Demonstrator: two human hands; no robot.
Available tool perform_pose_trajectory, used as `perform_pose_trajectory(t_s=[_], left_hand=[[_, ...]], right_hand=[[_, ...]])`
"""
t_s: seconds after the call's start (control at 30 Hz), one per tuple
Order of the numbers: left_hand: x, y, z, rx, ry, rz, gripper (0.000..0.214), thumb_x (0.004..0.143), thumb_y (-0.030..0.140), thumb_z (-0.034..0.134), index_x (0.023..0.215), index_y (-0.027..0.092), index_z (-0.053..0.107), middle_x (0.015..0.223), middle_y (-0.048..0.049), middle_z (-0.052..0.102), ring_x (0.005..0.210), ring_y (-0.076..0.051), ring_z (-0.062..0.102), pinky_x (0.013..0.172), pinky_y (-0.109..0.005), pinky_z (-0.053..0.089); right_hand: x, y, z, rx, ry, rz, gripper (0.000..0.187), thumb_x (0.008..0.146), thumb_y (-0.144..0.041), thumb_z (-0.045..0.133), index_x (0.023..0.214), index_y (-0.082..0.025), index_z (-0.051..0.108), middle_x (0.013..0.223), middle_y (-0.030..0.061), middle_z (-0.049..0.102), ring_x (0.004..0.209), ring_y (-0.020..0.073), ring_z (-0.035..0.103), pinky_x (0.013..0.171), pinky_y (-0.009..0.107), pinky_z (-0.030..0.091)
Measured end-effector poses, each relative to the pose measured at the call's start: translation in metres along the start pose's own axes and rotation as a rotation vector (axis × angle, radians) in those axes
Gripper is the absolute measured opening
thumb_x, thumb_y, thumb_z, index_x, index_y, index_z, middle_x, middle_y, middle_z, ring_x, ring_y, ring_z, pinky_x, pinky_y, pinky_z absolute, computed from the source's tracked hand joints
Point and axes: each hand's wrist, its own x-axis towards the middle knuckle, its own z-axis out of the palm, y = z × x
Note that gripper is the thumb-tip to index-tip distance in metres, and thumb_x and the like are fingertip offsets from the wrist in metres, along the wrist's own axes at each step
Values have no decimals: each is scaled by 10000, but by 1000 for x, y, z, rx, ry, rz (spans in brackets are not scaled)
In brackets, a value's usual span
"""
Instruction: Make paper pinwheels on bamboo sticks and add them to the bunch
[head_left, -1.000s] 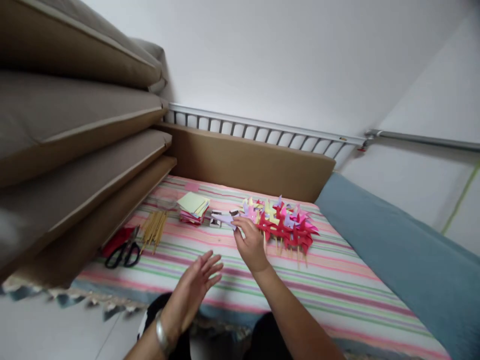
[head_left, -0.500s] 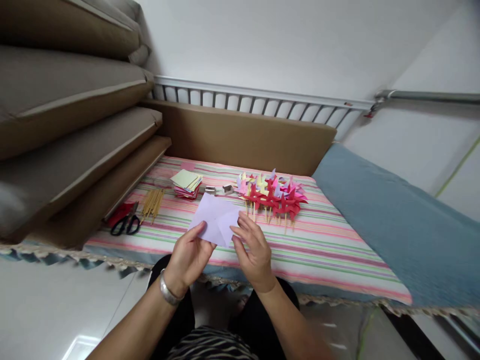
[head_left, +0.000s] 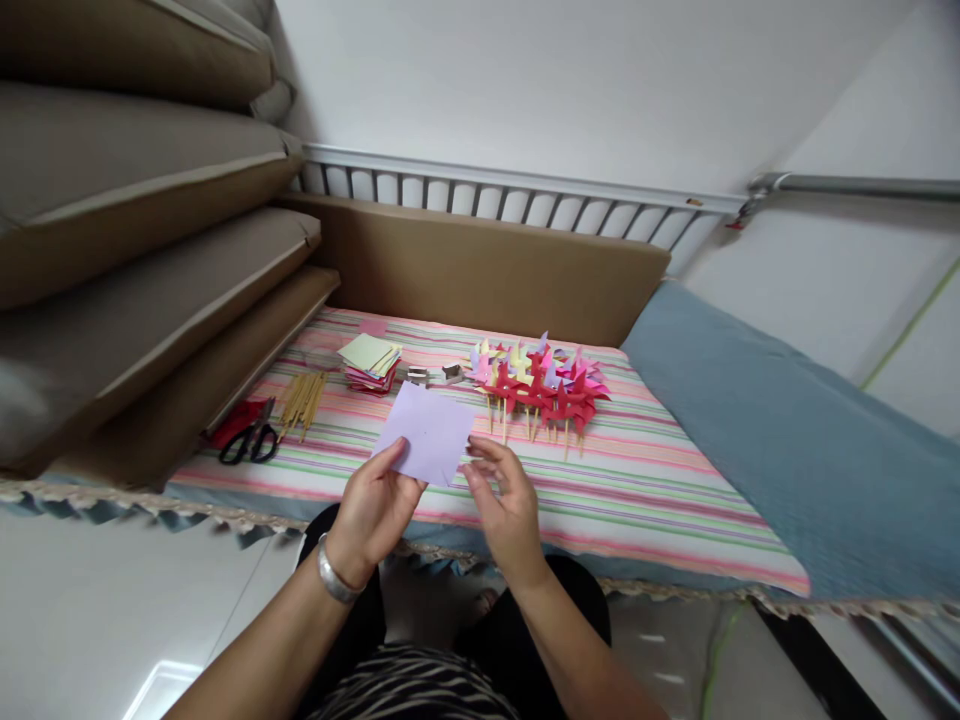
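Note:
My left hand (head_left: 373, 509) pinches the lower left corner of a lilac paper square (head_left: 424, 433), held up over the near edge of the striped bedcover (head_left: 637, 500). My right hand (head_left: 505, 502) hovers at the square's lower right corner, fingers curled and slightly apart, apparently just off the paper. Beyond the paper lies a cluster of finished paper pinwheels (head_left: 541, 384) in red, pink, yellow and lilac on short sticks.
A stack of coloured paper squares (head_left: 369, 362) sits further back, with small metal clips (head_left: 435, 375) beside it. Wooden sticks (head_left: 301, 402), black scissors (head_left: 246, 444) and a red object lie at the left. Brown cushions (head_left: 127, 240) are stacked left; a blue blanket (head_left: 795, 440) covers the right.
My right hand brought the lilac square from near the pinwheels toward me. My left hand rose and took its corner. The right hand's fingers have since eased off the paper.

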Motion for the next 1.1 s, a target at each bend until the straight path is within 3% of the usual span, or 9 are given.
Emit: perform_pose_trajectory(t_s=[0.1, 0.17, 0.23, 0.5, 0.7, 0.93, 1.1], left_hand=[[0, 6, -3, 28, 37, -43, 385, 862, 113, 462, 1239, 99, 535, 1092, -127, 688, 1066, -236, 615, 954, -380, 466], [0, 9, -4, 40, 58, -56, 363, 860, 112, 462, 1210, 81, 555, 1052, -132, 700, 1057, -235, 619, 943, -370, 475], [-1, 10, -6, 41, 67, -52, 343, 857, 107, 464, 1180, 70, 574, 1039, -133, 704, 1049, -233, 622, 937, -364, 480], [-4, 0, -7, 100, 68, -7, 264, 811, 117, 562, 1059, 80, 643, 1013, -119, 709, 960, -218, 651, 869, -325, 511], [-4, -15, -7, 256, 77, 123, 251, 718, 163, 683, 960, 95, 677, 899, -97, 727, 818, -204, 670, 741, -296, 527], [-2, -20, -12, 448, 117, 232, 214, 667, 242, 728, 838, 117, 693, 774, -51, 716, 708, -160, 642, 672, -253, 491], [-4, -17, -15, 580, 109, 227, 177, 659, 250, 727, 770, 114, 705, 714, -36, 703, 670, -155, 626, 694, -276, 506]], right_hand=[[4, -4, -5, -351, -89, -384, 335, 816, -121, 546, 1120, -254, 591, 1330, 87, 485, 1259, 266, 415, 1032, 494, 361], [4, -5, -3, -463, -193, -493, 356, 812, -62, 498, 1096, -247, 607, 1373, 81, 441, 1329, 274, 321, 1055, 511, 334], [2, -4, 1, -515, -249, -514, 365, 808, -35, 466, 1079, -230, 612, 1378, 85, 437, 1353, 272, 280, 1054, 517, 340], [-6, -3, 1, -482, -195, -511, 198, 810, -103, 538, 913, -208, 671, 1277, 106, 538, 1306, 268, 363, 1006, 486, 406], [-11, -8, -2, -471, -183, -366, 150, 789, -159, 572, 865, -231, 679, 1289, 85, 532, 1297, 258, 374, 995, 454, 417], [-8, -20, 0, -419, -199, -154, 98, 761, -175, 577, 791, -219, 659, 1230, 107, 571, 1151, 240, 525, 974, 416, 420], [4, -22, 2, -402, -171, -88, 73, 748, -193, 600, 744, -228, 664, 1239, 98, 570, 1200, 266, 480, 989, 459, 392]])
